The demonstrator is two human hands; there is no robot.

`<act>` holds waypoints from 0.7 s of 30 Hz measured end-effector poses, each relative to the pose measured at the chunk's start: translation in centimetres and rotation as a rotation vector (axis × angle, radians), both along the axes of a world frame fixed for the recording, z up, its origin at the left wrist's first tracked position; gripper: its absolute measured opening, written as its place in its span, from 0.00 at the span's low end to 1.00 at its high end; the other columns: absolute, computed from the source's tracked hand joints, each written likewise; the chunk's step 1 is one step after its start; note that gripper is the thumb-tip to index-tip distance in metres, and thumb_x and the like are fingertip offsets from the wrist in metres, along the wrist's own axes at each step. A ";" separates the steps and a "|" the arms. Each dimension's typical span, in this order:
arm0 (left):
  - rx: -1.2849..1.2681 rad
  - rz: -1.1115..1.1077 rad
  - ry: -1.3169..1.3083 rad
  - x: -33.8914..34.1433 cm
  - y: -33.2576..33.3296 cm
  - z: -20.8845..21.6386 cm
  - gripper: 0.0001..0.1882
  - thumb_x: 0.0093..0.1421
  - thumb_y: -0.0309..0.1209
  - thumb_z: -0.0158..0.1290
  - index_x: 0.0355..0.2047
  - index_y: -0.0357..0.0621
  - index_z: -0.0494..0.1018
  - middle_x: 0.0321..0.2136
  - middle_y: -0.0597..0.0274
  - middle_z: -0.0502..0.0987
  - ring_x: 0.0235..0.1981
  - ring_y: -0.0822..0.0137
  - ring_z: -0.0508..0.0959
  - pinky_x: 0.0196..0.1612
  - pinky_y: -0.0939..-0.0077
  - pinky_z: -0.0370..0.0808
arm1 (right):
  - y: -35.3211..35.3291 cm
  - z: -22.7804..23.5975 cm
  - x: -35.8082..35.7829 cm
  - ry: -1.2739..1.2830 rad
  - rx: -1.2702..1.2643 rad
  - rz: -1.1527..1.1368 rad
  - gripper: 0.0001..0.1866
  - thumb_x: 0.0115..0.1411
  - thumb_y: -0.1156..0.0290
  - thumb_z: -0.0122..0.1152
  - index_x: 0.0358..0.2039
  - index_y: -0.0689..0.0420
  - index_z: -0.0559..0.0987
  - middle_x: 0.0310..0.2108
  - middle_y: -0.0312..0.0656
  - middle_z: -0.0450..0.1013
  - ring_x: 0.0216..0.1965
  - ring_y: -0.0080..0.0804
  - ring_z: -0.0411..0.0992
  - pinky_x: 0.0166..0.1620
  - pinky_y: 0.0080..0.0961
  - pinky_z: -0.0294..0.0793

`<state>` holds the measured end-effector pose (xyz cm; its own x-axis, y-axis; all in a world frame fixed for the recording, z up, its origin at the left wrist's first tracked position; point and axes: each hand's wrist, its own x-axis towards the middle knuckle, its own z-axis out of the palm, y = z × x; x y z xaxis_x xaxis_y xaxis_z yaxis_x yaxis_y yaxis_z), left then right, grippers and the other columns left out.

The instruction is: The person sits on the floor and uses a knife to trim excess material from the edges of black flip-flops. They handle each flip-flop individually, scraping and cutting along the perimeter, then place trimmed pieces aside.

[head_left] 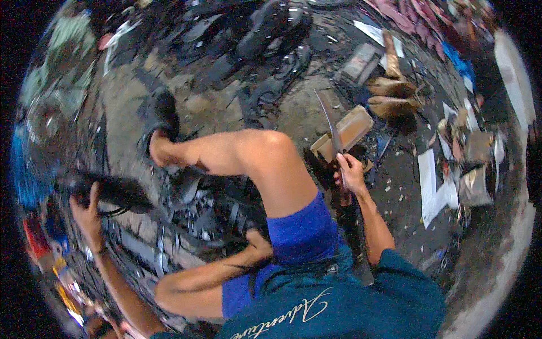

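Curved knife (335, 135) in the right hand (353, 174), black piece (121, 193) in the left hand (87, 220).
The right grip is wrapped around the knife's handle, with the blade slanting up and away beside a tan rectangular block (355, 129); the left grip pinches the near edge of the black piece, out at the person's left, its exact kind lost to blur. Between the hands, a bare knee (276, 141) rises above blue shorts (299, 229), dark scraps (206, 217) litter the floor (121, 121), and white paper (430, 189) lies well to the right.
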<state>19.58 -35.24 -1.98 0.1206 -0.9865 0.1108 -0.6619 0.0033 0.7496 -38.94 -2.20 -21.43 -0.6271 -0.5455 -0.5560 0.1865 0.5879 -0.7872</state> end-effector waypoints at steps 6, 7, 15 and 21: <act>0.346 -0.004 0.011 -11.5 7.9 -5.5 0.39 0.50 0.49 0.69 0.50 0.27 0.70 0.39 0.48 0.80 0.39 0.63 0.79 0.43 0.69 0.75 | 15.9 -4.2 -10.2 0.945 0.172 0.133 0.15 0.67 0.62 0.55 0.36 0.62 0.81 0.21 0.41 0.72 0.23 0.32 0.69 0.30 0.34 0.69; 0.406 0.020 -0.006 -12.0 8.9 -7.9 0.41 0.49 0.51 0.69 0.50 0.26 0.71 0.39 0.47 0.80 0.38 0.63 0.79 0.42 0.68 0.76 | 14.2 -2.6 -11.0 1.024 0.184 0.182 0.18 0.66 0.61 0.56 0.46 0.64 0.80 0.34 0.54 0.75 0.38 0.48 0.74 0.43 0.38 0.73; 0.268 0.253 0.089 -13.7 21.3 -20.3 0.50 0.54 0.57 0.62 0.58 0.22 0.60 0.55 0.34 0.70 0.57 0.46 0.71 0.61 0.59 0.65 | 1.8 -2.6 -9.0 1.356 -0.039 0.580 0.26 0.66 0.69 0.54 0.65 0.55 0.67 0.43 0.49 0.66 0.45 0.45 0.68 0.49 0.36 0.71; 0.474 0.417 0.087 -14.8 21.8 -22.7 0.43 0.46 0.55 0.69 0.48 0.26 0.73 0.43 0.51 0.80 0.42 0.62 0.80 0.48 0.70 0.75 | 14.6 -0.8 1.2 0.606 -0.171 0.634 0.23 0.60 0.75 0.61 0.57 0.59 0.76 0.41 0.46 0.65 0.42 0.38 0.68 0.46 0.29 0.70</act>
